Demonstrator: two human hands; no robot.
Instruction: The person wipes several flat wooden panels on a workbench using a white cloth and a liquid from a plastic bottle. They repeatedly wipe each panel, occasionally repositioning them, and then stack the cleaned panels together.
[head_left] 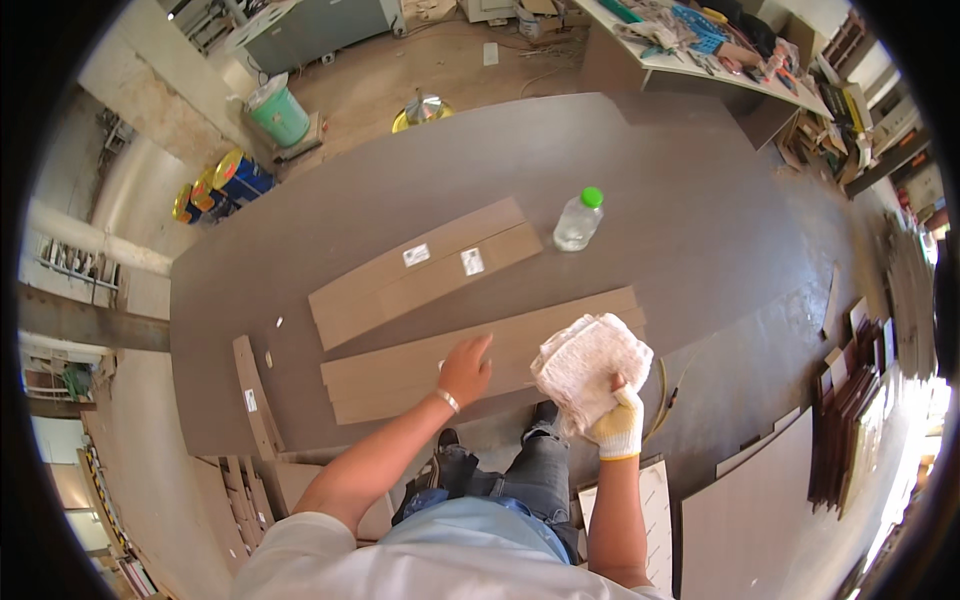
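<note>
My right hand, in a knitted white glove with a yellow cuff edge, grips a folded whitish cloth by its lower right part. The cloth covers part of the near brown boards, which lie side by side along the table's front edge. Bare and with a bracelet at the wrist, my left hand is over those same boards, fingers loosely apart and nothing in them. Whether its fingertips touch the surface I cannot tell. Farther back lies another pair of brown boards with white labels.
A clear bottle with a green cap stands on the large grey-brown table. One narrow strip lies at its left end. Panels lean at the lower right. Blue drums and a green bucket stand beyond the table.
</note>
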